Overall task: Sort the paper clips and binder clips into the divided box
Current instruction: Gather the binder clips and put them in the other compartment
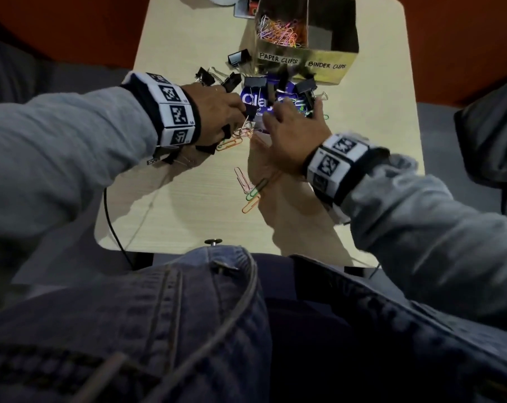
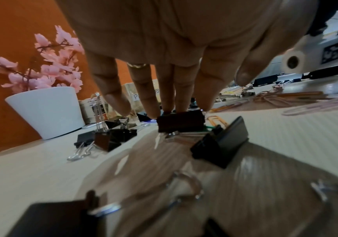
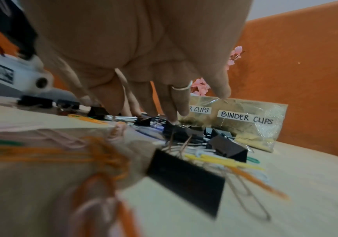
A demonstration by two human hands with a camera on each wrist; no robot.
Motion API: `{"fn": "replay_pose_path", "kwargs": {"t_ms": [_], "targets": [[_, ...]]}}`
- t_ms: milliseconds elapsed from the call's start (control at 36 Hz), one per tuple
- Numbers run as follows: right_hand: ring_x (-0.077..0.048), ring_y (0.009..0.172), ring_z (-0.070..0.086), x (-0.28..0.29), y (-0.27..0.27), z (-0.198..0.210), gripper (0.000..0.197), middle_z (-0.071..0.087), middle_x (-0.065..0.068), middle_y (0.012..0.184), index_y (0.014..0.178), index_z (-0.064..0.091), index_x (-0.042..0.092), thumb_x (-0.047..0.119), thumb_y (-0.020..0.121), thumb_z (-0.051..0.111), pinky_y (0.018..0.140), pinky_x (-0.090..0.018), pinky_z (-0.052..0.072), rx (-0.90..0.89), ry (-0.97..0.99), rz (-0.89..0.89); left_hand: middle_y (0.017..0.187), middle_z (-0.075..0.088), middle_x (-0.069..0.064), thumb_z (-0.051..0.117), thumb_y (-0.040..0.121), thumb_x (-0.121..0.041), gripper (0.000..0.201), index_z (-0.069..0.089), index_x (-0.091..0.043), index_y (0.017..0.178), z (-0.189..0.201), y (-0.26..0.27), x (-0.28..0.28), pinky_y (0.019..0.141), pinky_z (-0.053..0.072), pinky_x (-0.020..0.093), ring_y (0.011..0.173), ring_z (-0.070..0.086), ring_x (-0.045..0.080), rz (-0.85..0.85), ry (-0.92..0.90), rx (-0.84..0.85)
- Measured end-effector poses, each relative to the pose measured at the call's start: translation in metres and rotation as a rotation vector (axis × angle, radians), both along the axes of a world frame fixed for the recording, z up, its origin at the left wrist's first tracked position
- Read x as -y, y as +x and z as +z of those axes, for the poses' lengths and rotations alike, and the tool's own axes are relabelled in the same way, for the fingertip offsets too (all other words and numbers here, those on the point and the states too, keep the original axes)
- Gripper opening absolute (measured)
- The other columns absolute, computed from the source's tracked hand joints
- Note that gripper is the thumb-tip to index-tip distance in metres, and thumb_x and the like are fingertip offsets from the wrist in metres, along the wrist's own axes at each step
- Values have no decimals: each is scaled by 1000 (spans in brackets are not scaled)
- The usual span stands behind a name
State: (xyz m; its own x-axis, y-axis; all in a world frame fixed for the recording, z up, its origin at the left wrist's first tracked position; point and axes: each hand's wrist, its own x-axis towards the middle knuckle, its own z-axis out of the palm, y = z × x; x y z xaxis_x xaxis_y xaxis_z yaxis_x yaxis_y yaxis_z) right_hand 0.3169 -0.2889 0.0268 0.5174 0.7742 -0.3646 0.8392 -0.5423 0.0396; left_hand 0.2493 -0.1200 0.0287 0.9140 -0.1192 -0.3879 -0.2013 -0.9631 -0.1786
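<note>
The divided box (image 1: 327, 65) stands at the table's far side, labelled PAPER CLIPS and BINDER CLIPS; coloured paper clips (image 1: 278, 32) fill its left compartment. Black binder clips and loose paper clips (image 1: 249, 190) lie scattered in front of it, some on a purple packet (image 1: 255, 100). My left hand (image 1: 234, 109) reaches down with straight fingers (image 2: 184, 99), their tips touching a black binder clip (image 2: 180, 122), thumb held apart. My right hand (image 1: 293, 123) hovers beside it, fingers (image 3: 172, 102) extended down, one tip touching another black binder clip (image 3: 176, 129). Neither hand holds anything.
A white pot with pink flowers (image 2: 46, 110) stands at the back left. One binder clip (image 1: 239, 58) lies left of the box. A thin black cable (image 1: 112, 219) runs over the near left table edge. An orange wall rises behind the table.
</note>
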Motion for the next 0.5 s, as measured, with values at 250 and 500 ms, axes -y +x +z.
{"fn": "replay_pose_path", "kwargs": {"t_ms": [250,500], "targets": [[-22,148,3,3,0,1,50,20,0,157,146,32,18,30,98,23,105,-73,-7,20,-136,178,138,43,6,59,86,-24,49,48,-17,133,12,-4,-3,88,46,46,118,45,33,193,-10,18],[-16,138,37,50,-33,2,52,26,8,154,144,36,25,29,92,40,109,-70,5,-66,14,333,112,46,6,54,88,-36,33,56,-19,115,1,-26,35,80,49,43,102,49,26,164,-90,-37]]}}
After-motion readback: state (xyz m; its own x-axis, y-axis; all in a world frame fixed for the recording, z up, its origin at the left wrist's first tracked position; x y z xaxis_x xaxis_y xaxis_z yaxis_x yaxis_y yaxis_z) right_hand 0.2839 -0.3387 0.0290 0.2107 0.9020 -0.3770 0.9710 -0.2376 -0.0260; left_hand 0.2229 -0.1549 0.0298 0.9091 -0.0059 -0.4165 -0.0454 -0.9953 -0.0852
